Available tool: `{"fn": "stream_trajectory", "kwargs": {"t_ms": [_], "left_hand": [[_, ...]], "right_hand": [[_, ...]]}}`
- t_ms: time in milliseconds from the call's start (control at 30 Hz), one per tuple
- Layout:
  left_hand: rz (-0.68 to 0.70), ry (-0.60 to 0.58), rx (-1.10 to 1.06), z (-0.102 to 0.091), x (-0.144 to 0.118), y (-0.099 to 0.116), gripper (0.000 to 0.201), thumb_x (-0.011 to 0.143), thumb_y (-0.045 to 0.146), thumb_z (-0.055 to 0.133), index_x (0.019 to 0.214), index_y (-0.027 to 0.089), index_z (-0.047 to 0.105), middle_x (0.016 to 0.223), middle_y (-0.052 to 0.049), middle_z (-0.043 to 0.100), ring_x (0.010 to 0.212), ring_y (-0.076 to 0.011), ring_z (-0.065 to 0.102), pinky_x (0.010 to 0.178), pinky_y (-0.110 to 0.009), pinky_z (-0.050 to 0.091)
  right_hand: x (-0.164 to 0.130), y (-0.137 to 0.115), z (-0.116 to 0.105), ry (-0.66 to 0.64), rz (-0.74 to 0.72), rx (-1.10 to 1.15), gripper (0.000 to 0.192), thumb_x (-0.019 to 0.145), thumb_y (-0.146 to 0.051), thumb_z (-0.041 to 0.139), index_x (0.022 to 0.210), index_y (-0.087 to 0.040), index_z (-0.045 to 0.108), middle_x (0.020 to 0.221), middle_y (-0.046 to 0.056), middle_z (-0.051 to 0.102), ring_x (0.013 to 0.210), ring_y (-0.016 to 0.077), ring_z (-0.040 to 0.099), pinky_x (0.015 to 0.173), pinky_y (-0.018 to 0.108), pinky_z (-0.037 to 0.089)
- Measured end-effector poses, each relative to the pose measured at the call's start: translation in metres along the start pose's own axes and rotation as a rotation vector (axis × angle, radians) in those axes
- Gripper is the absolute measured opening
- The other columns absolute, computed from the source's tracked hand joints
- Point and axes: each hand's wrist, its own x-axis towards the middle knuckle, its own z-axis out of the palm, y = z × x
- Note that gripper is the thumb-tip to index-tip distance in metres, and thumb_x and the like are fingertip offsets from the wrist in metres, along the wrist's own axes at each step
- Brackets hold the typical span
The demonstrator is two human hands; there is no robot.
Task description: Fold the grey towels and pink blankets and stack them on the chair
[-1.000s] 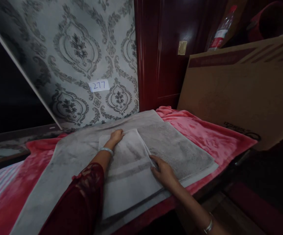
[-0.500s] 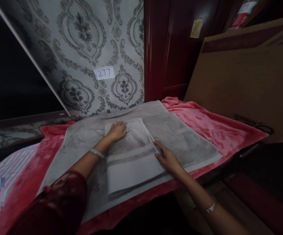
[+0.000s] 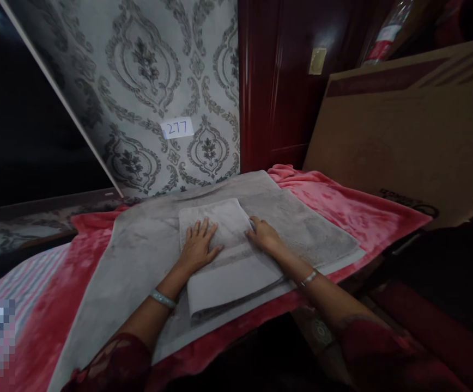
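The step in hand looks like smoothing a folded towel. The small towel [image 3: 228, 256] is pale grey and folded into a long shape. It lies on top of a big towel [image 3: 138, 256] that is spread out flat. The big towel lies on a pink blanket [image 3: 343, 204], and the blanket covers the bed.

The left hand [image 3: 199, 246] is open and flat. Its fingers are spread, and the palm presses down on the far half of the small towel. It grips nothing. The right hand [image 3: 263, 235] is open too. It rests at the right edge of the small towel, with the fingers lying on the cloth there. It holds nothing either. Each wrist wears a bangle.

The fold looks neat. The near end of the small towel shows a few layers stacked up, and they line up well. A darker band runs across the towel just below the hands.

I think the fold is made and the hands are pressing it flat. The next move may need both hands to pinch one end of the towel, so it can be folded again or lifted away. The hands would need to keep the layers together, or the stack could slide apart.

Behind the bed is a wall with a swirly pattern and a small label [image 3: 176, 128] that reads 277. A big cardboard box [image 3: 408, 136] leans on the right.
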Motion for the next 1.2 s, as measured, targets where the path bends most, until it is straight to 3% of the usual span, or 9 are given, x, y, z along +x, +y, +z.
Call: {"fn": "stream_trajectory", "kwargs": {"t_ms": [67,200,367,533,733,867,1000,1100,1200], "left_hand": [[0.065,0.02,0.003,0.0,-0.003,0.0,0.072,0.093,0.058,0.052,0.156,0.027,0.038,0.168,-0.011,0.021,0.154,-0.039,0.015,0.122,-0.062,0.013],[0.088,-0.07,-0.029,0.003,-0.005,-0.001,0.07,0.093,0.058,0.05,0.156,0.029,0.037,0.165,-0.009,0.029,0.153,-0.0398,0.019,0.121,-0.065,0.015],[0.04,-0.021,-0.055,0.009,-0.008,0.002,0.07,0.091,0.061,0.052,0.155,0.036,0.038,0.165,-0.007,0.03,0.152,-0.0403,0.021,0.12,-0.066,0.015],[0.02,-0.087,-0.067,0.002,0.005,-0.007,0.066,0.091,0.06,0.051,0.152,0.037,0.042,0.164,-0.006,0.034,0.15,-0.038,0.029,0.118,-0.061,0.025],[0.019,-0.113,-0.064,-0.019,0.084,-0.025,0.048,0.098,0.034,0.042,0.145,0.027,0.05,0.158,-0.009,0.044,0.148,-0.0275,0.036,0.121,-0.052,0.025],[-0.008,-0.129,-0.122,-0.017,0.152,-0.01,0.046,0.097,0.025,0.044,0.143,0.02,0.052,0.154,-0.014,0.048,0.142,-0.026,0.043,0.118,-0.044,0.031],[-0.092,-0.155,-0.143,-0.004,0.207,0.005,0.034,0.097,0.03,0.048,0.122,0.017,0.067,0.129,-0.016,0.067,0.123,-0.0258,0.06,0.101,-0.034,0.044],[-0.142,-0.189,-0.165,0.007,0.229,0.008,0.023,0.091,0.033,0.06,0.102,0.017,0.072,0.111,-0.013,0.074,0.108,-0.0245,0.067,0.088,-0.028,0.047],[-0.157,-0.156,-0.183,0.018,0.232,0.008,0.018,0.09,0.03,0.061,0.101,0.019,0.069,0.109,-0.009,0.074,0.105,-0.0226,0.066,0.085,-0.027,0.046]], "right_hand": [[0.013,-0.011,0.003,0.016,0.055,0.018,0.047,0.095,-0.035,0.057,0.138,-0.014,0.053,0.129,0.018,0.064,0.116,0.0269,0.063,0.093,0.032,0.045],[0.024,-0.02,0.012,0.068,0.084,0.014,0.035,0.097,-0.029,0.055,0.129,-0.014,0.056,0.127,0.017,0.065,0.114,0.0245,0.063,0.09,0.03,0.044],[0.027,-0.011,0.024,0.152,0.006,0.035,0.028,0.099,-0.022,0.048,0.125,-0.019,0.057,0.13,0.012,0.063,0.111,0.0207,0.063,0.088,0.028,0.043],[0.036,-0.005,0.031,0.13,0.015,0.039,0.028,0.098,-0.021,0.048,0.124,-0.018,0.057,0.124,0.012,0.066,0.107,0.0216,0.065,0.085,0.029,0.043],[0.03,0.0,0.018,0.056,0.012,0.095,0.028,0.096,-0.032,0.055,0.118,-0.016,0.056,0.115,0.013,0.069,0.101,0.0225,0.066,0.08,0.029,0.041],[0.002,0.014,0.01,-0.013,-0.001,0.085,0.035,0.09,-0.032,0.062,0.121,-0.018,0.054,0.107,0.01,0.071,0.096,0.0227,0.067,0.077,0.028,0.04],[-0.036,0.033,0.014,0.043,-0.045,0.121,0.034,0.087,-0.028,0.064,0.119,-0.02,0.055,0.111,0.009,0.069,0.095,0.0223,0.066,0.079,0.029,0.042],[-0.056,0.041,0.019,0.074,-0.041,0.136,0.026,0.087,-0.028,0.062,0.111,-0.022,0.057,0.116,0.008,0.066,0.095,0.0221,0.065,0.079,0.03,0.043],[-0.063,0.043,0.023,0.053,0.022,0.139,0.016,0.089,-0.025,0.058,0.105,-0.023,0.056,0.104,0.005,0.068,0.094,0.0227,0.066,0.078,0.03,0.043]]}}
